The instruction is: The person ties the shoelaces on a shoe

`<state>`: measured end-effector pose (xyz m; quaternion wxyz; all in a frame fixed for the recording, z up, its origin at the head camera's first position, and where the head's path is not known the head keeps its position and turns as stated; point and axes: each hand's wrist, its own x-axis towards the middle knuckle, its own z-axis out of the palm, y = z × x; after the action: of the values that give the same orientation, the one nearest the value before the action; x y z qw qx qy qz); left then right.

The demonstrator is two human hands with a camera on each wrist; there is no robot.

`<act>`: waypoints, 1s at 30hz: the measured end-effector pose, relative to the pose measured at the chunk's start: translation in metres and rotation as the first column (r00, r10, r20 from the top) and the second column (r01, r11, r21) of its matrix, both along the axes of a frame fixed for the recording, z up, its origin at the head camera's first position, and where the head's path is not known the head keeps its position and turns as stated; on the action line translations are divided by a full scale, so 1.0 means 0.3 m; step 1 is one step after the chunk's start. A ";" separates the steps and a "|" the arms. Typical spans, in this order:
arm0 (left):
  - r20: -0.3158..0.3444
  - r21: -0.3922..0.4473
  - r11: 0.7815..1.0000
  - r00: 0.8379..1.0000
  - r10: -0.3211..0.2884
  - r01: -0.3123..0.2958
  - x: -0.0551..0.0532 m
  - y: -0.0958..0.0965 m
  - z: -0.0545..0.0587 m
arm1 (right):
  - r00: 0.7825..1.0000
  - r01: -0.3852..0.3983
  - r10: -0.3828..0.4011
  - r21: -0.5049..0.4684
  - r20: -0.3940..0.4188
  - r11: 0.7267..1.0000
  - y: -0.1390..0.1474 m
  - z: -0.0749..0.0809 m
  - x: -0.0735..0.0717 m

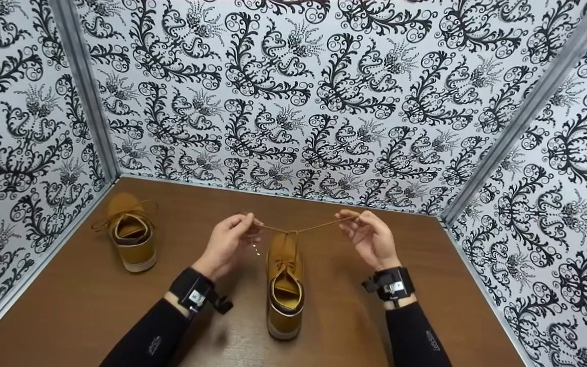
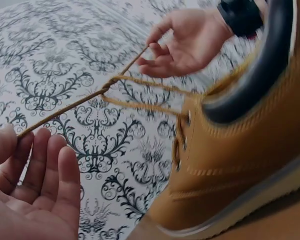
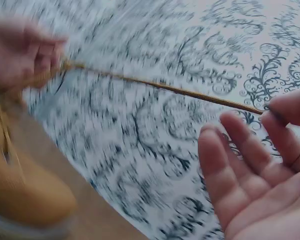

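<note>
Patterned walls (image 1: pixel 293 102) back the table (image 1: pixel 347 311); from the lace (image 2: pixel 108 86) crossing, the shoe (image 1: pixel 286 285) stands at six o'clock, left hand (image 1: pixel 226 245) at nine, right hand (image 1: pixel 375 243) at three, each pinching one end. Uneven pulling could loosen it.

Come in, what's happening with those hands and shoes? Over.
Left hand and right hand each pinching the lace. Lace crossed over itself, threaded in the nearer shoe. Nothing visibly in the way; other shoe off to the left.

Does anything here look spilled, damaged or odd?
Nothing stands out. The near shoe and far shoe stand upright on the table; the lace held between the left hand and right hand shows no visible break.
</note>
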<state>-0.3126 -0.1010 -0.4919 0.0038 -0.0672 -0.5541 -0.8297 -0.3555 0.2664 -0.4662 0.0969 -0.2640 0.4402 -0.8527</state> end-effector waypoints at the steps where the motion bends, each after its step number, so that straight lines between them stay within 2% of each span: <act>1: -0.001 0.030 1.000 1.000 -0.009 0.009 0.006 0.001 -0.002 | 0.998 -0.067 0.066 -0.060 -0.011 0.996 -0.004 -0.004 0.003; 4: -0.025 0.130 0.989 0.997 -0.067 0.070 0.018 0.008 -0.003 | 0.978 -0.210 0.207 -0.196 -0.037 0.958 -0.028 -0.013 0.010; 6: -0.051 0.189 0.974 0.992 -0.115 0.123 0.022 0.010 -0.005 | 0.966 -0.257 0.254 -0.250 -0.042 0.934 -0.043 -0.018 0.017; 9: -0.079 0.240 0.951 0.980 -0.182 0.196 0.027 0.002 -0.012 | 0.956 -0.288 0.290 -0.278 -0.033 0.917 -0.052 -0.031 0.025; 11: -0.088 0.243 0.943 0.973 -0.212 0.227 0.027 -0.009 -0.021 | 0.956 -0.286 0.294 -0.277 -0.012 0.917 -0.047 -0.040 0.029; 13: -0.078 0.234 0.944 0.972 -0.221 0.233 0.027 -0.023 -0.030 | 0.958 -0.275 0.288 -0.272 0.008 0.922 -0.038 -0.050 0.026; 16: -0.046 0.191 0.958 0.977 -0.209 0.214 0.025 -0.052 -0.046 | 0.965 -0.249 0.261 -0.228 0.022 0.941 -0.018 -0.069 0.020; 21: -0.003 0.132 0.974 0.982 -0.186 0.185 0.021 -0.112 -0.078 | 0.975 -0.216 0.221 -0.095 0.041 0.972 0.028 -0.114 0.021; 27: 0.021 0.089 0.981 0.984 -0.175 0.173 0.024 -0.164 -0.115 | 0.982 -0.169 0.169 -0.016 0.081 0.986 0.069 -0.148 0.027; 30: 0.019 0.059 0.984 0.985 -0.172 0.170 0.023 -0.177 -0.131 | 0.981 -0.172 0.171 0.012 0.090 0.985 0.081 -0.157 0.026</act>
<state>-0.3056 -0.1542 -0.5311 -0.0720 -0.1046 -0.5225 -0.8431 -0.3478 0.2906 -0.5135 0.1920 -0.2617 0.4194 -0.8478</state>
